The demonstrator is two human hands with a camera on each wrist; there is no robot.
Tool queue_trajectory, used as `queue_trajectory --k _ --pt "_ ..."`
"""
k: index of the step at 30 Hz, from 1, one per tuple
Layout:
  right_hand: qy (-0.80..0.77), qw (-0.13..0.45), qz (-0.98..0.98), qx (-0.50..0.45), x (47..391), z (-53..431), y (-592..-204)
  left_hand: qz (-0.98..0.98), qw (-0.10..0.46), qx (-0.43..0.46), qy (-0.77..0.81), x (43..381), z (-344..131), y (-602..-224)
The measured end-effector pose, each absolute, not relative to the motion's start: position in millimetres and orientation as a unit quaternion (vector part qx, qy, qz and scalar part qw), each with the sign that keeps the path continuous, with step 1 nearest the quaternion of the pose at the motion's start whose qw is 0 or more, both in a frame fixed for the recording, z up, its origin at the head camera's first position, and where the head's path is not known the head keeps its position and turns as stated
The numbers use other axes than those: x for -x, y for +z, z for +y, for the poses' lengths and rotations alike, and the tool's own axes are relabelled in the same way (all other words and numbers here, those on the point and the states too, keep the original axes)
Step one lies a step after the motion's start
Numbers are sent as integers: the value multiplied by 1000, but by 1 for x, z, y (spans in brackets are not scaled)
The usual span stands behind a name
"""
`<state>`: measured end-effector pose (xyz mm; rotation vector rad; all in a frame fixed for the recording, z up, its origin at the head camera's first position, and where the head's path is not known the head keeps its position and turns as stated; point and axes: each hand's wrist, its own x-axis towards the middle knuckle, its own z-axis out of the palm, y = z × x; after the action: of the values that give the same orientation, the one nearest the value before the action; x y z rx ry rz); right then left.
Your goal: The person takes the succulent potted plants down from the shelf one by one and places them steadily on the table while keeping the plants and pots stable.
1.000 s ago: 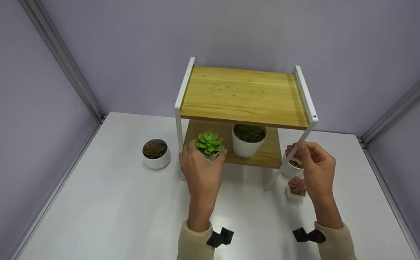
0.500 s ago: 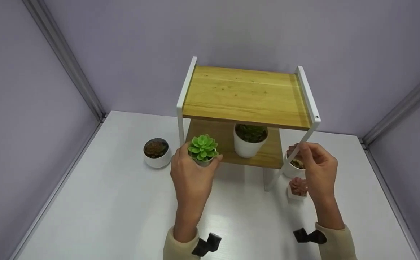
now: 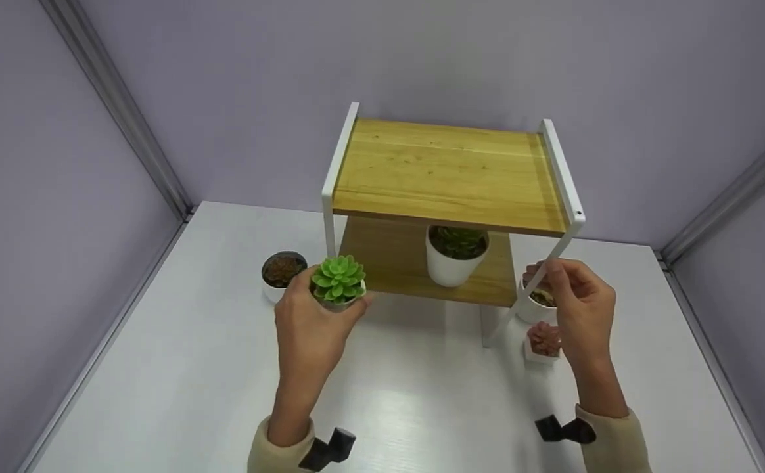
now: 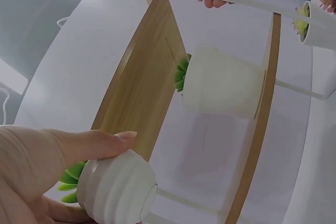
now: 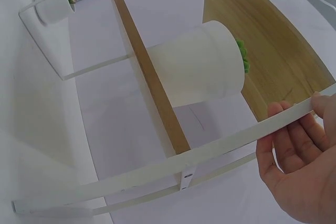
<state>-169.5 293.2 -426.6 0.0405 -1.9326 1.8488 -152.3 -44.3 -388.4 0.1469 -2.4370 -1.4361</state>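
Observation:
My left hand [image 3: 310, 332] grips a small potted green succulent [image 3: 338, 279], holding it in front of the shelf rack's left side. In the left wrist view its white ribbed pot [image 4: 118, 187] shows between thumb and fingers. With thumb and fingertips my right hand [image 3: 583, 302] holds the front right leg [image 3: 558, 247] of the white-framed wooden rack [image 3: 448, 176]. The right wrist view shows the fingers around the white bar [image 5: 226, 145]. On the rack's lower shelf [image 3: 389, 259] stands a larger potted plant [image 3: 451, 266] in a white pot.
A round white pot with a brownish plant [image 3: 282, 270] stands left of the rack, partly behind my left hand. At the right are a white pot with a pale plant [image 3: 537, 309] and a square pot with a pink succulent [image 3: 543, 341]. Walls enclose the white table [image 3: 179, 368].
My left hand has carried the green succulent away from the lower shelf, to the left and toward me. The right hand stays on the rack's leg.

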Motion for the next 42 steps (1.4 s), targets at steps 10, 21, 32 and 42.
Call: queue_trajectory --k 10,21,32,42 --pt "680 231 -696 -16 169 295 -426 -843 122 -37 -522 154 -76 -393" --pt "672 231 -704 -12 169 295 -426 -860 109 -35 -498 163 -103 -408" --pt "650 234 -723 0 169 294 -427 -857 143 -54 -492 175 -132 -445" --pt "657 233 -717 -1 168 295 -428 -858 155 -65 -485 184 -145 -472"
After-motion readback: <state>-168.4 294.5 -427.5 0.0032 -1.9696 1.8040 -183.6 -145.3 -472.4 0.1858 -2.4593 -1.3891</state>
